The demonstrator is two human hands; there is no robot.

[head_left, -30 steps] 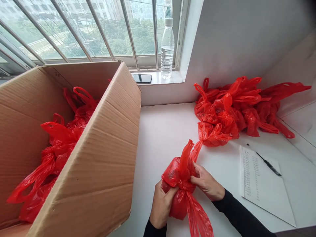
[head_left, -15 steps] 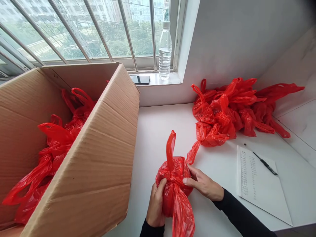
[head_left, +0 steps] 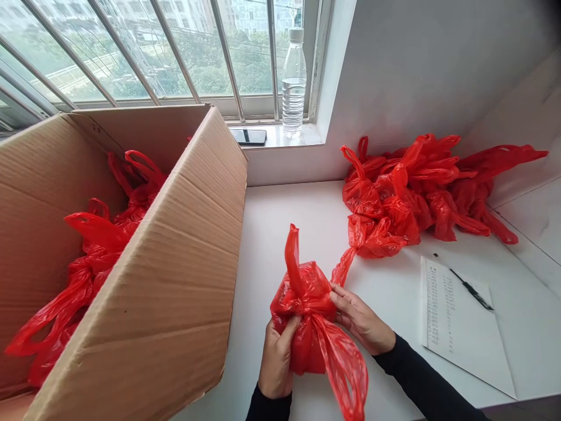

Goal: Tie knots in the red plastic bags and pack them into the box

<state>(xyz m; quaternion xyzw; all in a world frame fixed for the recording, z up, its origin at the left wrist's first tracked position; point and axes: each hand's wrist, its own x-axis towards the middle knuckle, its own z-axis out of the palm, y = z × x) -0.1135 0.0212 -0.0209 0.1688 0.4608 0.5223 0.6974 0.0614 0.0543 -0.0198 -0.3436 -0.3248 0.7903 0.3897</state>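
Note:
A small red plastic bag (head_left: pixel 307 298), tied in a bundle, sits low in the middle of the white table (head_left: pixel 289 222). My left hand (head_left: pixel 276 356) grips its left side from below, fingers curled into the plastic. My right hand (head_left: pixel 362 318) holds its right side near the knot, fingertips pressed on the plastic. One handle sticks up, another hangs loose toward me. A pile of similar red tied bags (head_left: pixel 416 187) lies at the back right. More red bags (head_left: pixel 96 245) fill the open cardboard box (head_left: pixel 175 275) on the left.
A water bottle (head_left: pixel 293 82) and a dark phone (head_left: pixel 249 136) rest on the window sill. A printed sheet of paper (head_left: pixel 460 321) with a black pen (head_left: pixel 468 287) lies at the right. The wall stands close behind the pile.
The bundle has shifted slightly left and turned in my hands. Its upper handle now stands straighter, and the lower loop has swung from under the bundle out to the right.

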